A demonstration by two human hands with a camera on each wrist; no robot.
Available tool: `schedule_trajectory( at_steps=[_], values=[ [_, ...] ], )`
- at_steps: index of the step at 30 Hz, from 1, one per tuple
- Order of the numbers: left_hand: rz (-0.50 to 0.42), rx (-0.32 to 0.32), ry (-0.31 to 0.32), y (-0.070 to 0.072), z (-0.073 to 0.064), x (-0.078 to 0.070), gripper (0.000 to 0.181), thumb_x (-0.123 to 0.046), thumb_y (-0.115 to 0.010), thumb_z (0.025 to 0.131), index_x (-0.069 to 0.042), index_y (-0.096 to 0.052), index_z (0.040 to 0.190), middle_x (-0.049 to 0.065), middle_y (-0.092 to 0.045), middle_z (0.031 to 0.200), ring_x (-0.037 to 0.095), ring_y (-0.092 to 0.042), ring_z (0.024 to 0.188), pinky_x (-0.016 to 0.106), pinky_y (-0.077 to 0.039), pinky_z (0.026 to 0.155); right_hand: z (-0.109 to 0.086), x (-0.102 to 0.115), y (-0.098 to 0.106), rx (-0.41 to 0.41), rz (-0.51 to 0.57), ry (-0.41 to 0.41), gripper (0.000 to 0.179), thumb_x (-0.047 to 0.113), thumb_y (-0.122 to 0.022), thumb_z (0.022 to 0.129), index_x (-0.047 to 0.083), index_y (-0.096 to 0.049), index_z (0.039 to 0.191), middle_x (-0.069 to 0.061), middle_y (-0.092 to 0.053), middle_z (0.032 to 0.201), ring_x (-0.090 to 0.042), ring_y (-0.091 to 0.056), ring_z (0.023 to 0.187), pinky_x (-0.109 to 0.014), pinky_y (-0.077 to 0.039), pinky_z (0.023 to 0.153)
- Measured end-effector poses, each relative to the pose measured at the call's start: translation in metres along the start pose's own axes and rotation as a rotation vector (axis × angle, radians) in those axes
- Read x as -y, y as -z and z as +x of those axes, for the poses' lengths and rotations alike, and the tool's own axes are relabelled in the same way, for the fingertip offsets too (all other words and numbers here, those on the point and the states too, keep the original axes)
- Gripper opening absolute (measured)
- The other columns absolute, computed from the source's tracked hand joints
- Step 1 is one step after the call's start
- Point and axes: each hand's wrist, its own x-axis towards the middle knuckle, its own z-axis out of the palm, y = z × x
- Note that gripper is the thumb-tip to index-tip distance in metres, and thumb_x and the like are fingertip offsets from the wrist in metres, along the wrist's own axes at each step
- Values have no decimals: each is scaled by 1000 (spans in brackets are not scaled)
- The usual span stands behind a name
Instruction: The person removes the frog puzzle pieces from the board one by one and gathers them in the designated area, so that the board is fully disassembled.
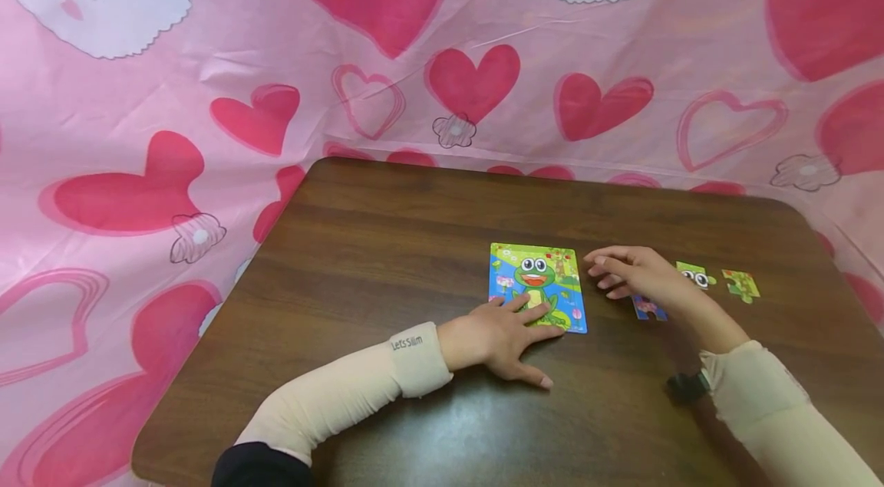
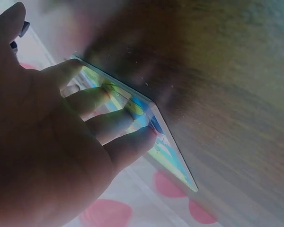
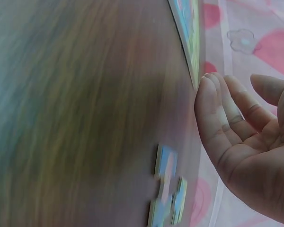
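Note:
A square frog puzzle board [image 1: 504,261] lies on the table with a picture of a green frog on it. My left hand [image 1: 507,337] has its fingers spread and rests the fingertips on the board's lower part, covering the frog's feet. Just beyond the board's right edge, my right hand [image 1: 635,272] hovers with relaxed, slightly bent fingers and nothing in them. Beneath and beside it lie loose jigsaw pieces: a blue and pink piece [image 1: 648,308] partly hidden by the hand, a piece with frog eyes [image 1: 696,276], and a green and orange piece [image 1: 742,284].
The brown wooden table [image 1: 387,241] has rounded corners. Behind it and to the left hangs a pink cloth [image 1: 497,19] printed with hearts. A dark object [image 1: 684,389] shows at the right wrist, by the pale sleeve [image 1: 753,387].

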Motion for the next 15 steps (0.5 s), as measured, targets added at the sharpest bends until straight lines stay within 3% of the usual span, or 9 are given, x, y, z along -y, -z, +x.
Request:
schedule_trajectory(
  at_steps=[10, 15],
  values=[
    [-10, 9, -10, 1, 1, 1, 79, -81, -44, 90, -52, -17, 158, -14, -8, 172, 20, -7, 160, 49, -24, 125, 17, 13, -23, 50, 34, 29, 47, 29, -49, 109, -5, -53, 141, -27, -66, 127, -18, -70, 95, -33, -62, 80],
    [-13, 11, -12, 0, 2, 1, 79, -81, -44, 90, -52, -17, 158, -14, -7, 172, 21, -7, 160, 49, -24, 125, 26, 18, -33, 67, 51, 24, 45, 31, -51, 108, -1, -56, 141, -25, -67, 128, -23, -69, 98, -34, -62, 81]
  ],
)
